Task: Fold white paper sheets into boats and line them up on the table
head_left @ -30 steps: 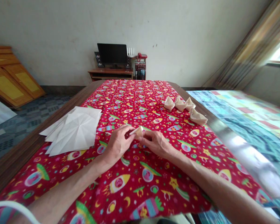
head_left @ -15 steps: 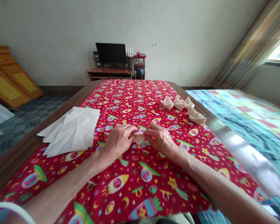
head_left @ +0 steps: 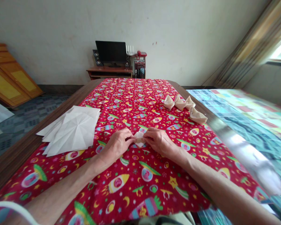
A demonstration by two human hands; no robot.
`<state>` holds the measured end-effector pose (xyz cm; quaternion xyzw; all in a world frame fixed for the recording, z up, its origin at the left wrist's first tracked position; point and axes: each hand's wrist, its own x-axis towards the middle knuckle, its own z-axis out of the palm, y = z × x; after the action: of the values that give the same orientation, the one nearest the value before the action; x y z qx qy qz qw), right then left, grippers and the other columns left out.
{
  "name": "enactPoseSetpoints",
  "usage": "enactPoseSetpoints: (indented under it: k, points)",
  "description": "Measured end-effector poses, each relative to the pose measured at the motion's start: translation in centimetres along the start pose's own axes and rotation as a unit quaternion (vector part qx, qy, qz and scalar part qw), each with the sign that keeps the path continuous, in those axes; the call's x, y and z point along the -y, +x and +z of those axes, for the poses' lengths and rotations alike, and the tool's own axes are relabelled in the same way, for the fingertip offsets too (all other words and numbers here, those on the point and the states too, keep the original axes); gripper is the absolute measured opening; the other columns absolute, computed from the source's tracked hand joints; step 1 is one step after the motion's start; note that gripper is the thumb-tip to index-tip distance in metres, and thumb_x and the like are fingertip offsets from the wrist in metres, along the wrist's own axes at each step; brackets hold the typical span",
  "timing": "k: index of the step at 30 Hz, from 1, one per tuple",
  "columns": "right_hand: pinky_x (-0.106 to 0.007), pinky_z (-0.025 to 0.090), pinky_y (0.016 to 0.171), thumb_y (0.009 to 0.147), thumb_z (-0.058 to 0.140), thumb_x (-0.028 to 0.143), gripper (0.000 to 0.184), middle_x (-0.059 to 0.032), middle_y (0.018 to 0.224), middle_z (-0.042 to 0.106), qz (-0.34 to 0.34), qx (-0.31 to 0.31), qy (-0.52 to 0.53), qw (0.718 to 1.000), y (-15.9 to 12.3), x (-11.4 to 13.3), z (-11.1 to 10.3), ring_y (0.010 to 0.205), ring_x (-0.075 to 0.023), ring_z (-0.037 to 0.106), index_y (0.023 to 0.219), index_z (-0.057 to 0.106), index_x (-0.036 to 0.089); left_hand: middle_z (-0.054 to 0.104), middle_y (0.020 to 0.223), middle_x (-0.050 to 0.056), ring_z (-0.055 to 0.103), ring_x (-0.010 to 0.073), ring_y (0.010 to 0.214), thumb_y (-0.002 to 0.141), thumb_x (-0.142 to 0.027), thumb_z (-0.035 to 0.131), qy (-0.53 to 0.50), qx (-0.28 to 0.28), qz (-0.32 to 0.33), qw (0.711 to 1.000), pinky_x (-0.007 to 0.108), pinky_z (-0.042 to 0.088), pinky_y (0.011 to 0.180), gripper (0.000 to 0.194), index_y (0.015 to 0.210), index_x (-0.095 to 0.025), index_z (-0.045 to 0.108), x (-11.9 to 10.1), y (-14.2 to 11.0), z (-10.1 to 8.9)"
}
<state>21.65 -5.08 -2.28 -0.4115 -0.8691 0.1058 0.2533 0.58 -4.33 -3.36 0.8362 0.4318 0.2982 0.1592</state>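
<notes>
A small piece of folded white paper [head_left: 139,139] is held just above the red patterned cloth [head_left: 140,175], between my two hands. Thumb and fingers of my left hand [head_left: 119,143] pinch its left end. My right hand [head_left: 161,142] pinches the right end in the same way. The fingertips hide both ends of the paper. Left of my hands lies a fanned stack of creased white paper sheets [head_left: 77,128]. Several folded paper shapes [head_left: 198,116] with raised points rest on the cloth at the right, beyond my right hand.
The cloth covers a dark wooden table [head_left: 49,120] whose brown edges show on both sides. Beyond it, a monitor [head_left: 111,52] stands on a low desk by the wall. A bed [head_left: 245,125] is on the right. A white curved cable [head_left: 14,206] crosses the lower left corner.
The folded paper has been turned from a tilted hold to one level between both hands, and its middle now shows opened out. My right hand shifted to grip its right end.
</notes>
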Motion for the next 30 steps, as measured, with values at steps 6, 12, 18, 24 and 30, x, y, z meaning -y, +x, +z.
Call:
enactPoseSetpoints:
  k: [6,12,18,24,30]
  points:
    - [-0.021,0.035,0.060,0.089,0.051,0.028,0.017,-0.0027,0.075,0.062,0.045,-0.026,-0.046,0.998,0.0,-0.3,1.1,0.064,-0.0102,0.053,0.081,0.061,0.017,0.060,0.071,0.001,0.057,0.0129,0.066,0.083,-0.024,0.060,0.039,-0.016,-0.028,0.999,0.024,0.042,0.064,0.015,0.070,-0.016,0.064,0.1,0.2,-0.3]
    - [-0.022,0.034,0.064,0.089,0.051,0.039,0.024,-0.0032,0.074,0.062,0.051,-0.022,-0.098,0.994,0.2,-0.8,1.7,0.066,-0.0107,0.052,0.081,0.060,0.018,0.058,0.069,0.000,0.056,0.0121,0.064,0.081,-0.027,0.061,0.065,-0.010,-0.031,0.997,0.024,0.040,0.062,0.018,0.066,-0.017,0.061,0.3,0.8,0.0]
    - [-0.023,0.031,0.062,0.087,0.056,0.042,0.024,-0.0015,0.074,0.062,0.064,0.002,-0.096,0.993,1.0,-0.5,1.3,0.067,-0.0110,0.052,0.084,0.061,0.018,0.056,0.068,-0.001,0.054,0.0128,0.062,0.081,-0.035,0.060,0.096,0.011,-0.043,0.994,0.025,0.037,0.058,0.023,0.066,-0.018,0.057,0.3,1.2,0.2]
    - [-0.022,0.028,0.054,0.084,0.061,0.035,0.020,0.0006,0.064,0.059,0.124,0.046,-0.082,0.988,1.1,0.3,-0.3,0.058,-0.0100,0.048,0.074,0.062,0.019,0.058,0.070,0.000,0.056,0.0148,0.067,0.079,-0.031,0.063,0.105,0.022,-0.042,0.993,0.026,0.038,0.062,0.019,0.067,-0.019,0.055,0.5,1.0,-0.2]
    - [-0.022,0.030,0.057,0.084,0.060,0.034,0.018,-0.0016,0.070,0.062,0.107,0.044,-0.101,0.988,0.8,0.1,-0.2,0.063,-0.0107,0.050,0.078,0.062,0.018,0.057,0.071,0.000,0.055,0.0140,0.065,0.078,-0.028,0.063,0.104,0.008,-0.043,0.994,0.025,0.039,0.060,0.017,0.067,-0.018,0.055,0.4,0.5,-0.7]
